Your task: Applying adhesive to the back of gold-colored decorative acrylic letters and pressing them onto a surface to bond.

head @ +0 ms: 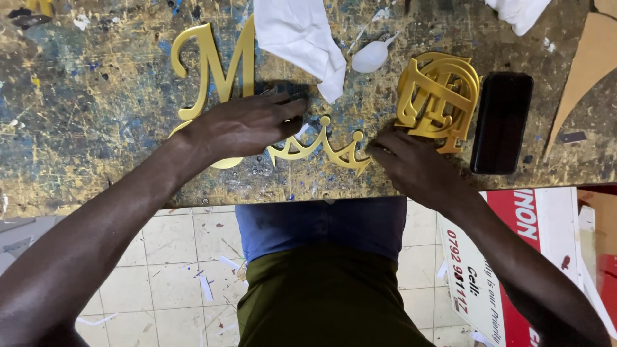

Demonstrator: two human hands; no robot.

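Paint-spattered wood forms the workbench [83,115], where a gold crown cutout [321,149] lies flat near the front edge, between both hands. The left hand [241,125] presses down on its left part, fingers spread flat, gripping nothing. The right hand [411,164] pinches the crown's right tip, beside stacked gold letters [439,96] and a black phone [502,121].

Left of the gold letter [215,67] the paint-spattered worktop [90,109] lies open for a hand, while right of that letter the white cloth [299,35], the white spoon-shaped piece [371,56], the stacked gold monogram [439,96] and the black phone [502,121] crowd the way.
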